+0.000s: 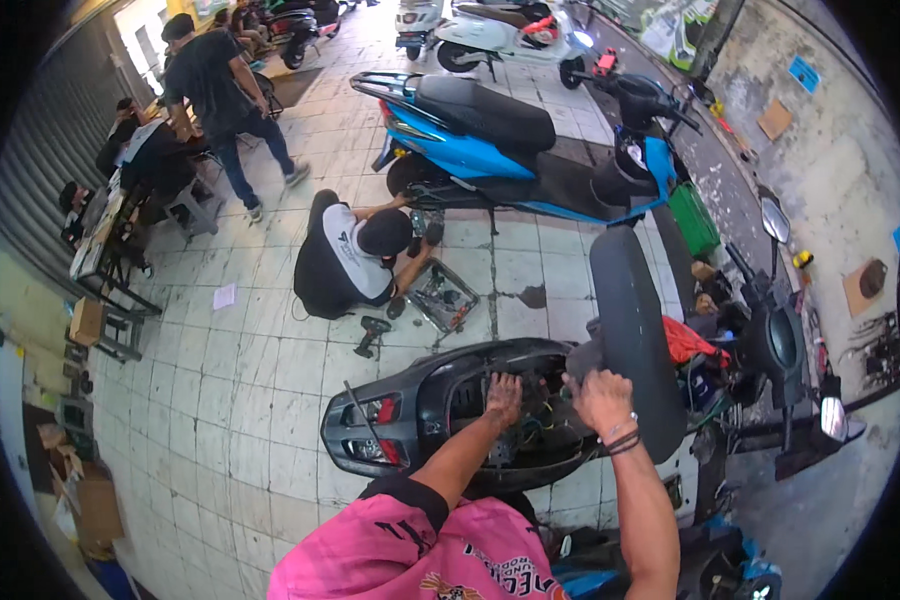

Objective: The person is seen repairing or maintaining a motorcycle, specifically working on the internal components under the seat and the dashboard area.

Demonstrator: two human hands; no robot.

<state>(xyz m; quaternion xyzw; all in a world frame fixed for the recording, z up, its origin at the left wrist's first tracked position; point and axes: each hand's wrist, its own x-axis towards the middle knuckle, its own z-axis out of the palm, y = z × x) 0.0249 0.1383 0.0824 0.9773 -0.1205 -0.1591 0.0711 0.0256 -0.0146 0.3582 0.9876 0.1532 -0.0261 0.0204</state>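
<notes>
A dark grey scooter body (355, 425) lies across the middle with its under-seat compartment exposed. My left hand (504, 397) reaches down into that compartment, fingers apart on the inner parts, among wires that are hard to make out. My right hand (602, 400) is closed at the compartment's front, beside the upturned black seat (630, 310); what its fingers hold is hidden. A red-orange cloth (688, 340) lies just beyond the seat, near the grey handlebar cowl (775, 345).
A crouching co-worker (340, 260) handles parts by a blue scooter (485, 180), beside a metal tray (475, 305) and a drill (372, 333). A standing person (210, 90) and seated people at a bench (100, 250) are at left. A green crate (693, 220) stands right.
</notes>
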